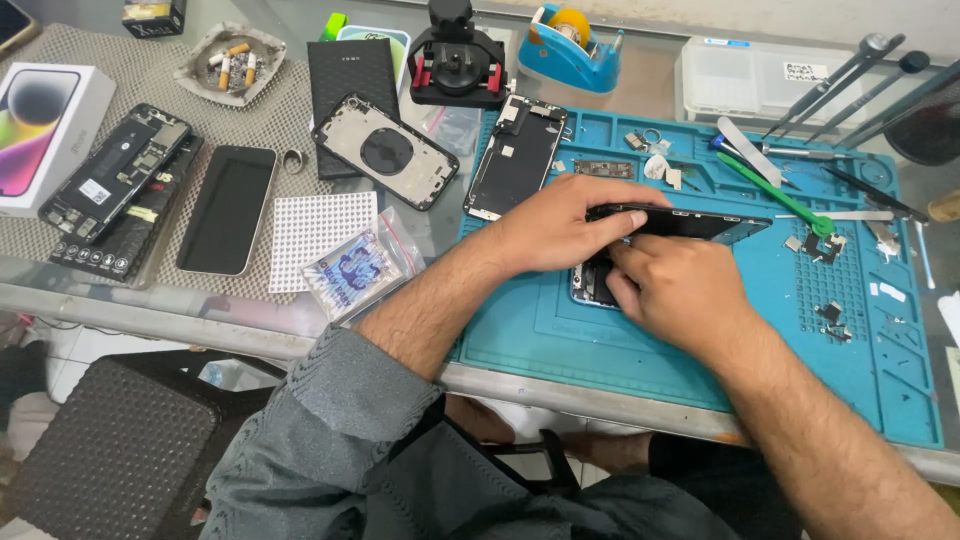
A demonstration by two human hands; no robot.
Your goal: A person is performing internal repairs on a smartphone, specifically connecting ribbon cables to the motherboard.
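The left hand (pixel 555 225) sits in the middle of the frame, fingers curled over the left end of a black phone screen (pixel 690 222). Its grip is clenched on that screen, which is lifted and tilted up off the phone body (pixel 592 285) just below. The right hand (pixel 680 290) is right under the screen, fingers bent and pressing at the phone body; can't tell if its grip holds anything, since the fingertips are hidden. Both hands touch near the screen's left edge.

All this lies on a blue work mat (pixel 700 370) on the glass counter (pixel 150 305), center-right of the frame. At the mat's upper left lies another open phone w/ black parts (pixel 515 155). A green stick tool (pixel 775 195) and metal tweezers (pixel 850 75) are at the upper right, w/ tiny bits spread near them.

Left of the mat: a white dotted pad (pixel 320 230), a small blue-print bag (pixel 355 270), a black phone screen lying flat (pixel 228 208), a phone back w/ a round ring (pixel 385 150) and a white phone box (pixel 45 125) at far left. A blue tape holder (pixel 565 45) and an ashtray (pixel 232 65) sit along the top.
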